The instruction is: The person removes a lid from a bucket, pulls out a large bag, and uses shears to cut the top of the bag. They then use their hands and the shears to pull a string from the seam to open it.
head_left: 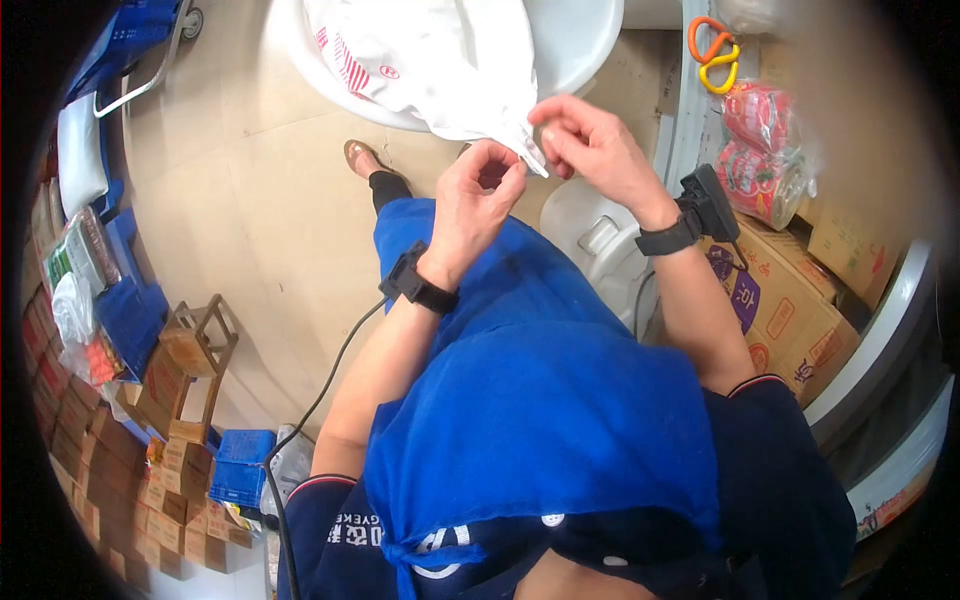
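A white bag (440, 70) with red print lies in a round white tub (578, 40), its gathered end hanging toward me over the rim. My left hand (478, 195) is closed, with thumb and forefinger pinching the edge of that gathered end. On the other side, my right hand (598, 150) has its fingers apart, the forefinger bent close to the bag's folds. Whether that fingertip touches the cloth-like material I cannot make out. Both wrists wear black strapped devices.
Scissors (714, 55) with orange and yellow handles are at the upper right, above red-wrapped packs (757, 160). A cardboard box (785, 300) stands below, beside a white lidded bucket (590, 225). Left are a wooden stool (205, 350), blue crates (240, 465) and several cartons (185, 475).
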### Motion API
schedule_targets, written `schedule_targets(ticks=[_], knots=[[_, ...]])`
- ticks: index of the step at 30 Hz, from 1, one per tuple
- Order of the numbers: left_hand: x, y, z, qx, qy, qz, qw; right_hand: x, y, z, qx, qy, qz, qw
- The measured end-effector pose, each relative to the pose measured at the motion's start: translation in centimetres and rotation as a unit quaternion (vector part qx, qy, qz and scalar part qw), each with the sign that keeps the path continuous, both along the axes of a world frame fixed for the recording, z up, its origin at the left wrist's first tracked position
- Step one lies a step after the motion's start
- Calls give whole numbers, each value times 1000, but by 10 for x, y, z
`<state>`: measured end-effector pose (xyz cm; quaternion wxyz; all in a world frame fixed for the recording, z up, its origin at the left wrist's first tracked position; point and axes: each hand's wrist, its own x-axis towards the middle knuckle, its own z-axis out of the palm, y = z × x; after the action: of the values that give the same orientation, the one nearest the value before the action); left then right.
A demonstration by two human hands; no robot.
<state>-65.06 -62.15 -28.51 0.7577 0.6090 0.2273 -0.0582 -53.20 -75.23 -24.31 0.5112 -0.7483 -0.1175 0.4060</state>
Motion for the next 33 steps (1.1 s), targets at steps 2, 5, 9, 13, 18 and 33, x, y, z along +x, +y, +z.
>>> schedule_targets(ticks=[2, 5, 9, 13, 18, 33], knots=[[0, 0, 4, -6, 4, 12, 1000, -5, -6, -1, -4, -76, 73, 994], [-1, 1, 7, 13, 10, 5, 1000, -13, -1, -1, -30, -107, 75, 991], [-7, 5, 5, 46, 14, -24, 999, -8, 0, 5, -41, -168, 11, 985], [-11, 5, 3, -4, 18, -8, 1000, -2, -4, 8, -15, -132, -24, 991], [-11, 7, 1, -20, 16, -8, 1000, -9, 0, -3, -14, -207, 109, 972], [14, 13, 29, 35, 92, -12, 995, -13, 1, 0, -21, -163, 37, 986]])
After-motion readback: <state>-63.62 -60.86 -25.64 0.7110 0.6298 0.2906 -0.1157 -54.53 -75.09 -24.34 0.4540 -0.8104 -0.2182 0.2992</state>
